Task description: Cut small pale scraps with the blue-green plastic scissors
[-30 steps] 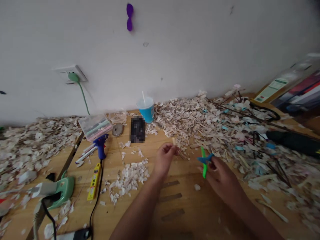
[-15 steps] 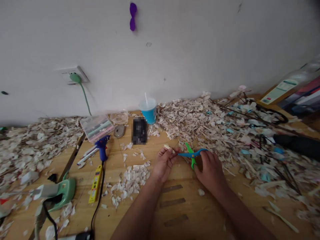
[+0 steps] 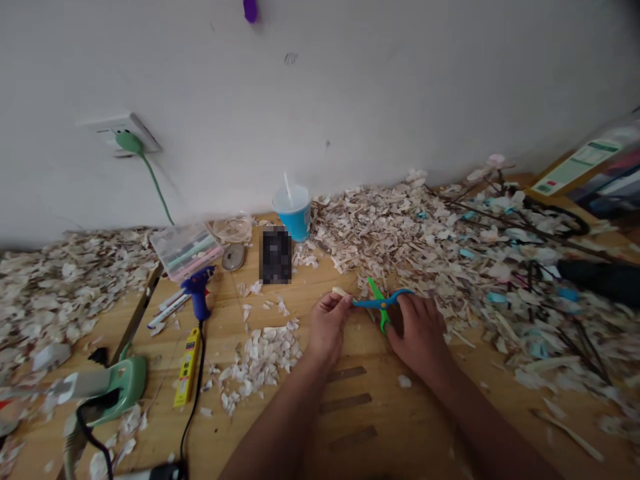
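Observation:
My right hand (image 3: 420,333) has its fingers in the handles of blue and green scissors (image 3: 383,304), whose blades are spread apart. Between the fingertips of my left hand (image 3: 327,327) is a small pale strip (image 3: 341,292), pinched just left of the scissors. The tip of the blue blade reaches my left fingers; whether it touches the strip I cannot tell. A small heap of pale, petal-like pieces (image 3: 270,357) lies on the wooden table left of my left forearm.
Pale scraps (image 3: 380,230) cover the right and back of the table. A blue cup (image 3: 296,217) stands near the wall. On the left are a blue glue gun (image 3: 199,293), a yellow packet (image 3: 187,367), a marker box (image 3: 187,250) and a green power strip (image 3: 127,387). Twigs (image 3: 530,233) lie at right.
The view has shifted slightly, with the wall sitting higher. Both hands stay close together with the scissors spread; my left fingers have closed in more around the pale strip.

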`<state>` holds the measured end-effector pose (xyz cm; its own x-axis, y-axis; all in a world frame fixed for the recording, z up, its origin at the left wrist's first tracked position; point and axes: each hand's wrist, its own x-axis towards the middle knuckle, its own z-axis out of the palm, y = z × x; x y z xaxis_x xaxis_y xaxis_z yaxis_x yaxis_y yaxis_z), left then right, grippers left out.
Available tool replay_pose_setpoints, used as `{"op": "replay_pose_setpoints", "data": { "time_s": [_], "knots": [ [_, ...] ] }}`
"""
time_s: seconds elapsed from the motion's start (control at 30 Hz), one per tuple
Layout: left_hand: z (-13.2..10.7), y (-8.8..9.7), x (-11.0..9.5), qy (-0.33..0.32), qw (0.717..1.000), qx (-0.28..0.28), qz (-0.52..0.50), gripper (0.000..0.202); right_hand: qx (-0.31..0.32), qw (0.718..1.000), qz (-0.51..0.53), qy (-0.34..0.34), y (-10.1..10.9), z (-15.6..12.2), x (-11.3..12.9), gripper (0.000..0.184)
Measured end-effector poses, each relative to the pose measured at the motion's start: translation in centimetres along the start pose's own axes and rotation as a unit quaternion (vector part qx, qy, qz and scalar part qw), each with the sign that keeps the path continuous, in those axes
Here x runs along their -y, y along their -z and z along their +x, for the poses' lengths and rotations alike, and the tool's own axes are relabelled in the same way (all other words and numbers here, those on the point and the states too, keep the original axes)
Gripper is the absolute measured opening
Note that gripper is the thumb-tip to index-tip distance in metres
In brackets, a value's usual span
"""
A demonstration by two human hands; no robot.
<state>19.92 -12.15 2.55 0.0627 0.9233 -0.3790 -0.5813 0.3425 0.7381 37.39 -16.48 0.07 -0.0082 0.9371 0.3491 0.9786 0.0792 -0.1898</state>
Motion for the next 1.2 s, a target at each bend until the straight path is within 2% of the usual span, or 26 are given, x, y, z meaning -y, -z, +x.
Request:
{"op": "replay_pose_setpoints", "data": {
  "time_s": [0.2, 0.3, 0.53, 0.73, 0.8, 0.87, 0.97, 1.0, 1.1, 1.2],
  "knots": [
    [0.0, -0.1, -0.1, 0.005, 0.999, -0.005, -0.043, 0.031, 0.000, 1.000, -0.014, -0.001, -0.3, -0.2, -0.2, 0.043],
    [0.0, 0.0, 0.3, 0.002, 1.000, 0.002, -0.026, 0.031, -0.004, 1.000, -0.020, -0.001, -0.2, -0.2, -0.3, 0.043],
    [0.2, 1.1, 1.2, -0.038, 0.988, 0.057, 0.135, 0.029, 0.006, 1.000, -0.026, 0.005, 0.4, -0.3, 0.0, 0.038],
    [-0.3, 0.8, -0.3, -0.130, 0.945, 0.077, 0.289, 0.025, 0.015, 0.999, -0.029, -0.003, 0.4, -0.3, 0.2, 0.035],
    [-0.7, 0.5, -0.9, -0.158, 0.931, 0.105, 0.310, 0.025, 0.016, 1.000, -0.023, -0.004, 0.5, -0.4, 0.2, 0.034],
    [-0.9, 0.3, -1.2, -0.175, 0.916, 0.158, 0.323, 0.025, 0.018, 1.000, -0.015, -0.003, 0.7, -0.5, 0.2, 0.034],
    [-0.8, 0.4, -0.6, -0.164, 0.903, 0.226, 0.326, 0.021, 0.020, 1.000, -0.002, 0.003, 0.8, -0.6, 0.3, 0.035],
    [-0.7, 0.5, -0.3, -0.155, 0.907, 0.225, 0.322, 0.021, 0.020, 1.000, 0.004, 0.007, 0.9, -0.6, 0.4, 0.035],
    [-0.2, 1.0, 0.7, -0.144, 0.923, 0.172, 0.314, 0.025, 0.019, 0.999, 0.027, 0.024, 0.9, -0.5, 0.5, 0.032],
    [0.0, 1.3, 0.9, -0.148, 0.916, 0.160, 0.337, 0.022, 0.025, 0.997, 0.055, 0.039, 0.9, -0.4, 0.4, 0.029]
  ]
}}
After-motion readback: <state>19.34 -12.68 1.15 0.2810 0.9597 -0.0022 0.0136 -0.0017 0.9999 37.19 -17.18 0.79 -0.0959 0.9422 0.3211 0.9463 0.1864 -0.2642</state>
